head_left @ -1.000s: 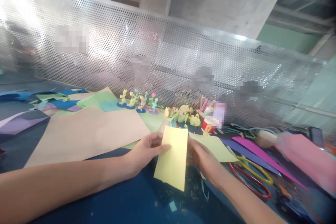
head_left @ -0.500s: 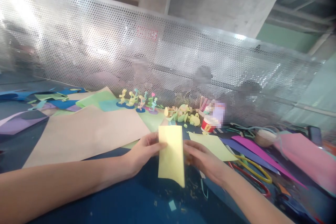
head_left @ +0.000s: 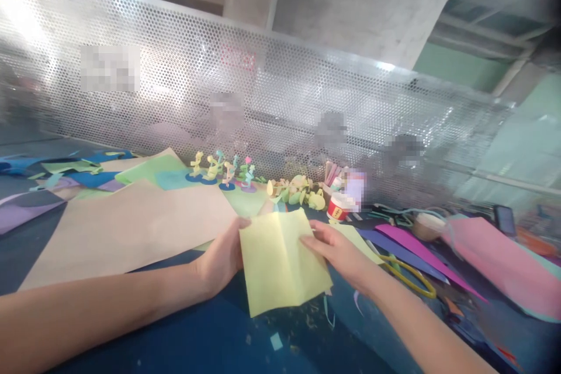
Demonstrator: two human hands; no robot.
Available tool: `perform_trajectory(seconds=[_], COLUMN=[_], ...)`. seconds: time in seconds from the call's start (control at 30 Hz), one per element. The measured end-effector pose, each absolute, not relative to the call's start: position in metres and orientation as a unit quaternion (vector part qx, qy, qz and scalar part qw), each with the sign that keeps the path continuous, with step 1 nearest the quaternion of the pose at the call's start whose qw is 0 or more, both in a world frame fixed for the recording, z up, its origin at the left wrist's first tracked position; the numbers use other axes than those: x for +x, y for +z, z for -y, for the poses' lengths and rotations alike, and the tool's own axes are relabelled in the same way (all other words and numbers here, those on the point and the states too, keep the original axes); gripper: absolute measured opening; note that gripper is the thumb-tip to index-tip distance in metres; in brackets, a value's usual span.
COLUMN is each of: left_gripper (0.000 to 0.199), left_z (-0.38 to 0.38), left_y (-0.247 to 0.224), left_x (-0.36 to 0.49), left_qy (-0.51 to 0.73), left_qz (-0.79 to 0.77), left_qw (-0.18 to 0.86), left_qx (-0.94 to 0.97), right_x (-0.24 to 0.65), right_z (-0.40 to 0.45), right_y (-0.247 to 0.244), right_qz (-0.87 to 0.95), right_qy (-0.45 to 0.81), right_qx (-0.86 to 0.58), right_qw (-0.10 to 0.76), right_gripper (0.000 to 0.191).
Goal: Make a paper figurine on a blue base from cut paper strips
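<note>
A pale yellow sheet of paper (head_left: 283, 269), with a crease down its middle, is held up above the dark blue table (head_left: 188, 333). My left hand (head_left: 223, 254) grips its left edge, most fingers hidden behind the paper. On the right side, my right hand (head_left: 335, 248) pinches the sheet between thumb and fingers. Another yellow sheet (head_left: 357, 239) lies behind my right hand. Beyond the left hand spreads a large beige sheet (head_left: 131, 222).
Small paper figures (head_left: 227, 175) stand at the back beside yellow-green paper pieces (head_left: 302, 190) and a red and white cup (head_left: 339, 207). Yellow-handled scissors (head_left: 412, 277), a magenta sheet (head_left: 425, 251) and a pink sheet (head_left: 495, 257) lie right. A perforated metal screen (head_left: 272, 87) runs behind.
The yellow paper, earlier folded to a narrow strip, has been opened out into a wider creased sheet. My hands still hold it, and the view has shifted slightly right.
</note>
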State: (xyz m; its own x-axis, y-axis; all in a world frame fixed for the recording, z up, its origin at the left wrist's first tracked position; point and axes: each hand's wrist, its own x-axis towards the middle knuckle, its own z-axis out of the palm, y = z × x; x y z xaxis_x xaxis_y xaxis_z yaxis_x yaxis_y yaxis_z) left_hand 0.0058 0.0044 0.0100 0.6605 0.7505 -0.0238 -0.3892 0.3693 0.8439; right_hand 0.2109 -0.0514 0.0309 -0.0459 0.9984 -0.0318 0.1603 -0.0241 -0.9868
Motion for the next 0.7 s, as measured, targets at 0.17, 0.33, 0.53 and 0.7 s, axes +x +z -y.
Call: perform_trajectory(seconds=[0.17,0.33,0.53,0.7], left_gripper=[0.047,0.028,0.079,0.098], left_z=[-0.008,-0.007,-0.011,-0.017], left_y=[0.028,0.04,0.041,0.037], left_x=[0.004,0.002,0.004,0.006], left_qy=[0.289,0.219,0.126,0.134], left_qz=[-0.198,-0.194,-0.151,-0.135], left_qw=[0.834,0.792,0.754,0.738], left_qx=[0.426,0.536,0.627,0.647], right_x=[0.228,0.231,0.231,0.251], right_z=[0.052,0.056,0.053,0.05], right_y=[0.045,0.051,0.049,0.056], right_qz=[0.608,0.66,0.67,0.681], right_qy=[0.381,0.362,0.325,0.209], right_qx=[-0.553,-0.538,-0.546,-0.644], right_qw=[0.424,0.379,0.384,0.278], right_gripper=[0.032,0.033,0.028,0.03])
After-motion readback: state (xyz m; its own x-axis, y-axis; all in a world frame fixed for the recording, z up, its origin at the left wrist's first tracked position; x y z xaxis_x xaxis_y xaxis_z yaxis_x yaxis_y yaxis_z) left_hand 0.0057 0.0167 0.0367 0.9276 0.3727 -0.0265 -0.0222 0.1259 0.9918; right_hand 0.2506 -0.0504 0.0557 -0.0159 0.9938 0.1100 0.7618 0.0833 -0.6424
